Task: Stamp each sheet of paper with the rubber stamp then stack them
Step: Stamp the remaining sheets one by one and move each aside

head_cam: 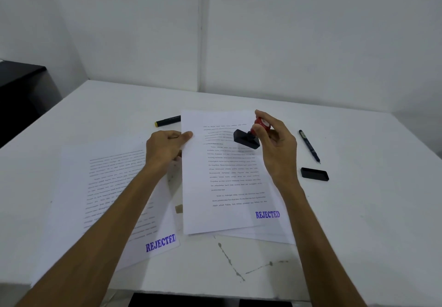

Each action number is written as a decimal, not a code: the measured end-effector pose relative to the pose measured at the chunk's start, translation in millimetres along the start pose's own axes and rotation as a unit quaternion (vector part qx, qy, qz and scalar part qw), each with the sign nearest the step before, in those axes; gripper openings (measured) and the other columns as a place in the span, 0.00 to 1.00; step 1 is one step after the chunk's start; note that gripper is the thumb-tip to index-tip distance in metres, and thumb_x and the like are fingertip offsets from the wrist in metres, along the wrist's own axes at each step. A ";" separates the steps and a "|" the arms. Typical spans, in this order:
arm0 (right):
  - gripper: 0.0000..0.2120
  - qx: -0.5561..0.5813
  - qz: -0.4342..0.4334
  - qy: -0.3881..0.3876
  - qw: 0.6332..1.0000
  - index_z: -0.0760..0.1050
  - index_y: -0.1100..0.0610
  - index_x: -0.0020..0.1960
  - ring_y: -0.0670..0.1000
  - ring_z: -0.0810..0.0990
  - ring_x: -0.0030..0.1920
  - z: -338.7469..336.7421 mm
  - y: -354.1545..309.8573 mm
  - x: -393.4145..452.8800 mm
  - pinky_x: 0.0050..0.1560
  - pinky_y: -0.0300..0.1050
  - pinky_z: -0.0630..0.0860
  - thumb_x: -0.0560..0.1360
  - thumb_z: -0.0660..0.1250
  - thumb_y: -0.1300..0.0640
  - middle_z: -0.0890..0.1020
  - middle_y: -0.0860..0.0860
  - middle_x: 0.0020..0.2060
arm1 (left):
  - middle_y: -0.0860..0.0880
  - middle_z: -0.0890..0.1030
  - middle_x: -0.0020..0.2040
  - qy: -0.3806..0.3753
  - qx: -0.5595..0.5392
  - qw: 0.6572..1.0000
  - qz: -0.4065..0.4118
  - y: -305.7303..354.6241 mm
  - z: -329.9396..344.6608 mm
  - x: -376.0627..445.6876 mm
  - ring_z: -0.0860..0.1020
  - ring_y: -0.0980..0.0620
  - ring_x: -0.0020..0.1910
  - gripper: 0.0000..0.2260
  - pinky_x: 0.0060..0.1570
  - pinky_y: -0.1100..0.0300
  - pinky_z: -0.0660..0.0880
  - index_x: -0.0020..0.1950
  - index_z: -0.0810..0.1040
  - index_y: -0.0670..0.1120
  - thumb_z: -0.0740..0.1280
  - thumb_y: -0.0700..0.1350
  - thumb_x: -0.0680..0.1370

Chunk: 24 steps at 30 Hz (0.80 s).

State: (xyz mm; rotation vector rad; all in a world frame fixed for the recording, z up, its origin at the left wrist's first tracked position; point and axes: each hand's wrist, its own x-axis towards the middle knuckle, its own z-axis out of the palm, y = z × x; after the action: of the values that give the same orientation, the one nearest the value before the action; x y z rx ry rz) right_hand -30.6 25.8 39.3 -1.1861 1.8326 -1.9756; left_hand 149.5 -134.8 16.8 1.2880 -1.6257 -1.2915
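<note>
Rubber stamp (248,137) held above the top sheet (229,175), right hand (275,144) fingers curled round its red knob. Left hand (165,146) pinches that sheet's left edge. Sheet lies on a stack, "REJECTED" at bottom right. Second stamped sheet (114,199) left, partly under the forearm. Stamp cap (314,174), pen (309,145) right; marker (167,121) partly hidden behind the sheet.

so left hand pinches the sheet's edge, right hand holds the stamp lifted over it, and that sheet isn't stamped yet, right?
Not quite. The head view shows the sheet already carries a blue REJECTED mark near its lower right corner. The rest holds: the left hand pinches its edge, the right hand holds the stamp above it.
</note>
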 end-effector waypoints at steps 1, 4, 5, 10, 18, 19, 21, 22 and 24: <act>0.13 0.004 -0.001 -0.002 1.000 0.81 0.49 0.62 0.52 0.84 0.51 2.4 -3.2 -2.0 0.57 0.39 0.77 0.79 0.69 0.58 0.83 0.50 0.54 | 0.52 0.82 0.37 0.005 -0.008 1.000 -0.003 -0.7 -6.5 -2.0 0.81 0.49 0.34 0.08 0.34 0.60 0.77 0.40 0.80 0.51 0.75 0.53 0.72; 0.13 0.013 -0.007 -0.008 1.000 0.81 0.50 0.62 0.50 0.84 0.50 10.8 -12.0 -7.5 0.55 0.36 0.77 0.79 0.69 0.59 0.83 0.52 0.54 | 0.52 0.82 0.37 0.017 -0.019 1.000 -0.011 -4.9 -27.1 -6.4 0.80 0.52 0.33 0.10 0.32 0.64 0.74 0.44 0.81 0.48 0.75 0.53 0.71; 0.13 0.017 -0.007 -0.013 1.000 0.81 0.50 0.62 0.49 0.84 0.51 13.8 -14.7 -9.3 0.55 0.35 0.77 0.79 0.69 0.59 0.83 0.52 0.55 | 0.52 0.83 0.38 0.023 -0.020 0.999 -0.013 -6.3 -34.3 -7.7 0.80 0.52 0.33 0.10 0.32 0.64 0.74 0.45 0.82 0.48 0.76 0.53 0.71; 0.13 0.034 0.001 -0.032 0.999 0.81 0.52 0.62 0.50 0.84 0.51 37.2 -26.1 -22.6 0.54 0.35 0.77 0.79 0.69 0.59 0.84 0.50 0.54 | 0.52 0.83 0.40 0.053 -0.011 0.998 -0.030 -22.6 -77.0 -15.3 0.81 0.54 0.34 0.14 0.29 0.66 0.73 0.49 0.82 0.46 0.76 0.54 0.70; 0.14 0.029 -0.002 -0.076 0.997 0.81 0.51 0.63 0.51 0.83 0.51 81.7 -32.6 -49.7 0.54 0.36 0.77 0.79 0.69 0.58 0.83 0.49 0.51 | 0.49 0.85 0.38 0.103 0.045 0.993 -0.029 -50.0 -144.3 -30.6 0.82 0.49 0.33 0.13 0.44 0.56 0.80 0.44 0.84 0.48 0.76 0.56 0.70; 0.14 0.025 -0.005 -0.081 0.996 0.80 0.50 0.64 0.51 0.83 0.51 86.0 -32.6 -52.6 0.55 0.37 0.78 0.79 0.69 0.57 0.83 0.49 0.51 | 0.49 0.84 0.36 0.113 0.064 0.991 -0.021 -51.9 -151.1 -33.0 0.82 0.50 0.32 0.12 0.46 0.56 0.79 0.43 0.84 0.49 0.75 0.57 0.70; 0.14 0.019 -0.009 -0.091 0.996 0.80 0.49 0.64 0.51 0.83 0.52 93.9 -33.5 -58.2 0.57 0.38 0.78 0.79 0.69 0.57 0.83 0.50 0.53 | 0.51 0.83 0.33 0.136 0.109 0.985 -0.008 -55.5 -165.4 -38.8 0.81 0.51 0.30 0.14 0.44 0.60 0.76 0.45 0.84 0.48 0.73 0.58 0.71; 0.14 0.019 -0.009 -0.095 0.995 0.80 0.48 0.64 0.51 0.83 0.53 98.6 -34.9 -61.5 0.57 0.37 0.78 0.79 0.69 0.56 0.83 0.50 0.53 | 0.52 0.82 0.32 0.148 0.133 0.980 -0.001 -57.8 -174.0 -42.2 0.81 0.53 0.29 0.15 0.41 0.61 0.74 0.48 0.84 0.47 0.72 0.58 0.72; 0.13 0.019 -0.008 -0.100 0.995 0.80 0.46 0.63 0.50 0.83 0.52 104.6 -37.1 -65.5 0.56 0.36 0.77 0.79 0.69 0.57 0.83 0.50 0.54 | 0.51 0.82 0.33 0.170 0.172 0.970 0.009 -61.6 -186.3 -46.6 0.79 0.55 0.29 0.17 0.41 0.62 0.70 0.52 0.84 0.47 0.71 0.59 0.73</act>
State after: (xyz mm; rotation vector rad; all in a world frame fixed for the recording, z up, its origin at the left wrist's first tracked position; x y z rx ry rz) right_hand 94.8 -3.4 36.5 -1.3379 1.6832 -1.8170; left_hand 351.0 -143.7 11.4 1.5963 -1.6467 -0.7418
